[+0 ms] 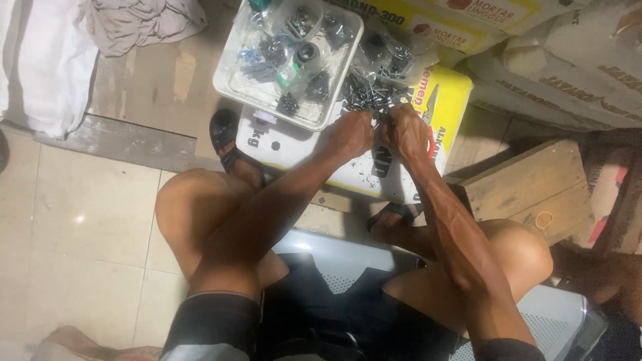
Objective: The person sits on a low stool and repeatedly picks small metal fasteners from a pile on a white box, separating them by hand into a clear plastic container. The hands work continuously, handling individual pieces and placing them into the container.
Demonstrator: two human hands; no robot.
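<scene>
Left hand [351, 132] and right hand [404, 130]: side by side, fingers pinched in loose screw pile [368, 99] just ahead; exact grasp unclear. White tray [231, 80] of bagged hardware forward-left.

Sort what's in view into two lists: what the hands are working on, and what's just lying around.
In hand:
- left hand and right hand, together at the pile of small screws
- white sack that the pile lies on
- white tray of bagged hardware beside the pile

Lying about:
- wooden crate
- crumpled cloth
- stacked sacks
</scene>
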